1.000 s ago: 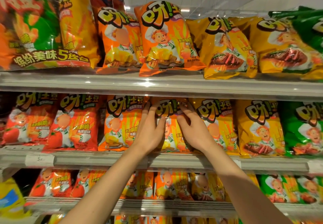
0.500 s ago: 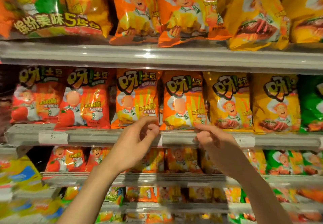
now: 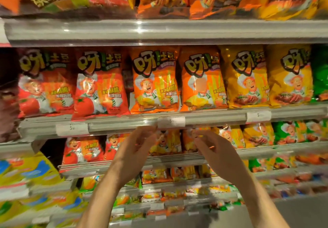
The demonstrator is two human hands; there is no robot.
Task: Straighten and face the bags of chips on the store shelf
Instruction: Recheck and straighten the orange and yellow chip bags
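Note:
A row of chip bags stands upright and facing out on the middle shelf (image 3: 124,126): two red tomato bags (image 3: 99,85), two orange bags (image 3: 154,80) (image 3: 200,80) and two yellow bags (image 3: 246,76). My left hand (image 3: 134,149) and my right hand (image 3: 216,151) hang side by side just below that shelf's front rail, in front of the orange bags (image 3: 166,142) on the shelf beneath. Both hands have loosely curled fingers and hold nothing. The left fingertips are close to the rail.
An upper shelf (image 3: 159,30) carries larger orange and yellow bags. Green bags (image 3: 319,78) stand at the far right. White price tags (image 3: 171,122) sit on the rail. Lower shelves hold more small bags, and blue-yellow packs (image 3: 26,171) lie at the lower left.
Both hands have let go of the orange bag on the middle shelf and dropped below its rail. My view has tilted downward, so the shelves sit higher in frame.

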